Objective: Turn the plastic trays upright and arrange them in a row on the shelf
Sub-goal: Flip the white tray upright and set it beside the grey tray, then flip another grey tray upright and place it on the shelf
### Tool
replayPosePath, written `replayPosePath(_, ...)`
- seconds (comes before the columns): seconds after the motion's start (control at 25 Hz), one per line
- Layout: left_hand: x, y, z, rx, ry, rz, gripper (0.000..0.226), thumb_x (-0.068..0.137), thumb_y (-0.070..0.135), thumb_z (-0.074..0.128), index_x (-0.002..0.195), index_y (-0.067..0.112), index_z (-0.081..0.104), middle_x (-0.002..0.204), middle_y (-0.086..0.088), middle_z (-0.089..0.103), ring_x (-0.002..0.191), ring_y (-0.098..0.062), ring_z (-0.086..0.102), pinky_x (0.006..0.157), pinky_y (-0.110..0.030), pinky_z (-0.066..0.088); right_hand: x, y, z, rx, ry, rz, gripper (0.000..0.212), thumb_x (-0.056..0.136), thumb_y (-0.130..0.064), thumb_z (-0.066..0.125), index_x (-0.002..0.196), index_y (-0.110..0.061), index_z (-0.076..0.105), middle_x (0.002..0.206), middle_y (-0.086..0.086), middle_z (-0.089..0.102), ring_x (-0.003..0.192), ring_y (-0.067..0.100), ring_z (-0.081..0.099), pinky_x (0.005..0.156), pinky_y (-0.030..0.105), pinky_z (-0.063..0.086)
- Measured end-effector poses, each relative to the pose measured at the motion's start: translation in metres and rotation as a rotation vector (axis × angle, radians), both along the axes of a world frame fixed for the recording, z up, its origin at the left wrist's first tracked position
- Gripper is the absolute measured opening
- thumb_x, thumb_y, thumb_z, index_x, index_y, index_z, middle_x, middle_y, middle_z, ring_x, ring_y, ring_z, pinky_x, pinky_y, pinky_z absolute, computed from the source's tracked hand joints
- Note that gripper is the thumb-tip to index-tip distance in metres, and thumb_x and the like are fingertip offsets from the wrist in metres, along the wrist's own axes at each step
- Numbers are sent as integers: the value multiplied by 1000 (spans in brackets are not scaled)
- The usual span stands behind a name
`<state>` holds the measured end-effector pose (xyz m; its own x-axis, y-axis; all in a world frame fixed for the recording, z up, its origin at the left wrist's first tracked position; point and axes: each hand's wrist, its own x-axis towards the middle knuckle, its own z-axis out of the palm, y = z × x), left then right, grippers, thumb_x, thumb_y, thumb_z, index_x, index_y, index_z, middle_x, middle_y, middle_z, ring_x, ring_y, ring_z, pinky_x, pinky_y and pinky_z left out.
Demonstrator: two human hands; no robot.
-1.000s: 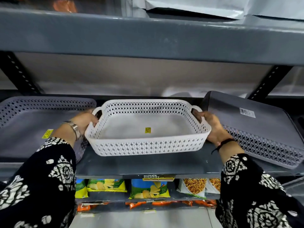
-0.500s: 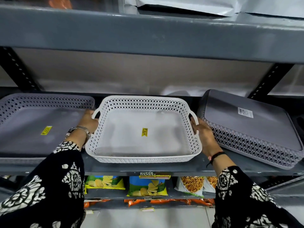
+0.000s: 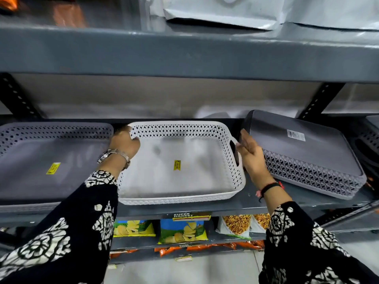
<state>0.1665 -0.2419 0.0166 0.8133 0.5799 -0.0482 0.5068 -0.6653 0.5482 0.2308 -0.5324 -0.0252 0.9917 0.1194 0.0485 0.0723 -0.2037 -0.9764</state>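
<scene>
1. Two trays already upright on the shelf (image 3: 266, 203): grey tray (image 3: 41, 160) at far left, white tray (image 3: 184, 173) in the middle, side by side and just about touching.
2. Still to do, by the look of it: the upside-down grey tray (image 3: 303, 154) at right, bottom up with a label showing, tilted, its far end raised and its near edge down on the shelf.
3. Left hand (image 3: 125, 142) curled over the white tray's far-left corner by the handle, fingers closed on the rim.
4. Right hand (image 3: 250, 154) open, fingers straight and loose, gripping nothing, in the gap between the white tray's right handle and the overturned tray; contact with either hard to tell.
5. Probably about two thirds done; flipping and lining up the last tray remains.
6. Another dark tray-like thing at the right edge, cut off, too little visible to judge.
7. Upper shelf board (image 3: 184, 54) low overhead, likely tight for turning a tray; better pulled forward first.
8. Snack packets (image 3: 182, 232) on the shelf below, out of the way.
</scene>
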Motion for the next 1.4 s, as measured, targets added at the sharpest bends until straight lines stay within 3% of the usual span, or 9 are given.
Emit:
replayPosePath(0.2,30,-63,15,-31,-94,-194,45,92,12,46,136,3,40,142,-22,43,131,-35,40,108,-33,33,5,-60,26,-21,-50,-228,46,91,-12,46,136,-7,35,143,17,39,134,28,35,112,42,30)
replayPosePath(0.4,79,-165,9,-316,-160,-337,42,93,15,48,133,5,43,142,-16,46,127,-31,47,108,-36,38,21,-168,36,-177,-10,-577,42,93,-18,43,131,-2,41,139,19,45,129,28,42,107,33,31)
replayPosePath(0.56,119,-235,0,-517,-145,-335,46,94,22,46,135,3,38,144,-15,44,130,-30,44,112,-37,35,35,-238,33,-313,25,-580,39,95,-21,37,122,6,48,131,30,50,123,39,45,99,39,36)
replayPosePath(0.68,144,-275,-14,-457,-35,-349,51,96,31,38,136,0,36,144,-18,43,131,-32,42,109,-36,32,51,-283,16,-364,104,-494,43,96,-28,33,118,5,50,126,32,52,118,43,48,93,40,38)
replayPosePath(0.8,164,-289,-23,-344,15,-291,57,98,37,28,139,-1,34,148,-23,36,134,-36,37,112,-39,29,62,-303,-5,-318,227,-384,55,95,-41,25,120,0,50,126,29,54,116,41,50,99,44,40)
replayPosePath(0.92,172,-289,-27,-297,93,-171,59,99,36,22,141,-6,27,151,-27,27,138,-38,30,114,-37,25,78,-308,-21,-241,357,-282,67,89,-56,21,133,-9,41,140,20,44,129,35,41,110,49,31)
replayPosePath(1.04,169,-290,-29,-278,207,-142,59,100,34,19,138,-10,31,149,-29,29,138,-37,30,113,-36,25,88,-305,-24,-175,400,-305,69,88,-57,23,135,-8,37,144,18,39,132,33,37,113,46,27)
replayPosePath(1.24,167,-302,-26,-536,115,1,58,100,32,19,132,-11,40,144,-28,38,133,-37,38,113,-36,31,98,-311,-11,-96,267,-396,45,97,-26,28,131,2,39,141,20,41,131,31,36,108,34,28)
replayPosePath(1.4,157,-307,-19,-928,-222,220,69,94,54,17,130,5,49,135,-15,53,123,-32,51,103,-38,41,110,-314,2,277,186,-344,44,97,-21,31,141,-18,26,142,8,42,130,25,40,110,38,32)
